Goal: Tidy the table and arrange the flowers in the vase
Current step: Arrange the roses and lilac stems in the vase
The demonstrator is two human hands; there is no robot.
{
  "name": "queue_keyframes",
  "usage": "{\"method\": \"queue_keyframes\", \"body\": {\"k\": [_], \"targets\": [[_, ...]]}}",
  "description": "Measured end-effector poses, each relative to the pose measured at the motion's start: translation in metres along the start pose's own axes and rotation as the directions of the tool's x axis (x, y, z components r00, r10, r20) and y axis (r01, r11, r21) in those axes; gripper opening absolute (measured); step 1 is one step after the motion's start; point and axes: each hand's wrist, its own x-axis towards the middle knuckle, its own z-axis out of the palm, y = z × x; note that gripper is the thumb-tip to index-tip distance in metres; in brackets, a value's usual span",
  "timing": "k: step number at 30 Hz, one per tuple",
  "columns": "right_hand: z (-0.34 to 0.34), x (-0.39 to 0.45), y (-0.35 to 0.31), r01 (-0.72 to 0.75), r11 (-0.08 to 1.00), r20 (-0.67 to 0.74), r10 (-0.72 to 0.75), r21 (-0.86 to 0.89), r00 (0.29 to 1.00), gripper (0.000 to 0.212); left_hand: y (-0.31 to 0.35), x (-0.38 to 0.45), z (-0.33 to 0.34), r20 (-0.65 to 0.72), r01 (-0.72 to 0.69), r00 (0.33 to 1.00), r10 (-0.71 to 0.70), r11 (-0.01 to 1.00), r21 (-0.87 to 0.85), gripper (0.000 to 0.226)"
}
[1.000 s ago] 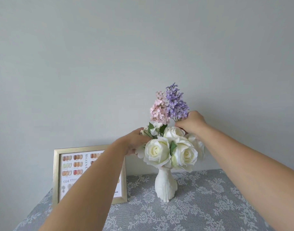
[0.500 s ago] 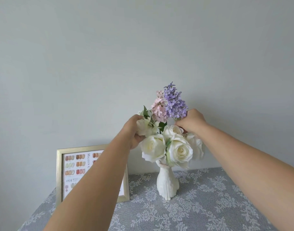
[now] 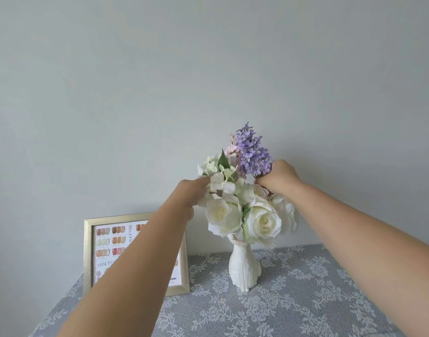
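A white hand-shaped vase (image 3: 244, 268) stands on the lace-covered table (image 3: 293, 300) and holds white roses (image 3: 261, 221). Above the roses rise a purple flower spray (image 3: 253, 154), a pink spray (image 3: 230, 152) behind it and a white hydrangea sprig (image 3: 217, 171). My left hand (image 3: 192, 194) grips the white hydrangea sprig at its left side, lifted above the roses. My right hand (image 3: 279, 177) pinches the stem of the purple spray just under its blooms.
A gold-framed colour chart (image 3: 104, 246) leans against the grey wall, left of the vase, partly hidden by my left forearm. The table's left edge lies below the frame.
My left hand has raised the white hydrangea sprig up and left out of the roses. The right hand stays on the purple spray's stem.
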Motion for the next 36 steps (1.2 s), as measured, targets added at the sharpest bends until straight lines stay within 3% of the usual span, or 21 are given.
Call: {"method": "queue_keyframes", "body": {"k": [3,5,12,14,17,22,23,25,30,36], "targets": [[-0.001,0.000,0.000,0.002,1.000,-0.008,-0.002,-0.016,1.000,0.013,-0.003,-0.002,0.007,0.012,0.007,1.000,-0.006,0.996,-0.084,0.023],[-0.002,0.000,0.002,-0.006,1.000,-0.012,0.006,-0.004,1.000,0.011,-0.011,-0.003,0.012,0.014,-0.045,0.999,0.045,0.998,-0.039,0.028],[-0.002,0.000,0.002,0.002,1.000,-0.012,-0.002,0.005,1.000,0.013,-0.019,0.001,0.018,0.007,-0.140,0.988,0.152,0.895,0.424,0.037],[-0.002,-0.001,0.002,-0.001,1.000,-0.011,0.001,0.020,1.000,0.014,-0.013,-0.001,0.011,0.047,-0.162,0.986,0.157,0.885,0.436,0.047],[-0.003,-0.002,0.002,0.007,1.000,-0.005,-0.007,0.020,1.000,0.014,-0.006,0.005,-0.008,0.040,-0.102,0.995,0.094,0.941,0.324,0.070],[-0.006,-0.001,0.001,-0.022,1.000,0.028,0.022,0.021,0.999,0.016,-0.008,0.013,-0.019,0.101,-0.224,0.974,0.205,0.943,0.245,0.026],[-0.006,0.000,0.001,-0.028,0.999,0.031,0.027,0.027,0.999,0.016,-0.010,0.012,-0.016,0.122,-0.234,0.970,0.210,0.940,0.248,0.023],[-0.006,0.000,0.000,-0.038,0.999,0.040,0.037,0.023,0.998,0.019,-0.014,0.012,-0.009,0.135,-0.243,0.968,0.211,0.926,0.288,0.039],[-0.007,0.001,-0.003,-0.034,0.999,0.053,0.034,-0.001,0.998,0.023,-0.021,0.010,0.003,0.121,-0.243,0.970,0.212,0.891,0.385,0.039],[-0.026,-0.005,0.003,0.018,0.998,0.115,-0.025,0.054,0.993,0.021,-0.018,0.011,-0.017,-0.067,-0.276,0.951,0.303,0.924,0.263,0.014]]}}
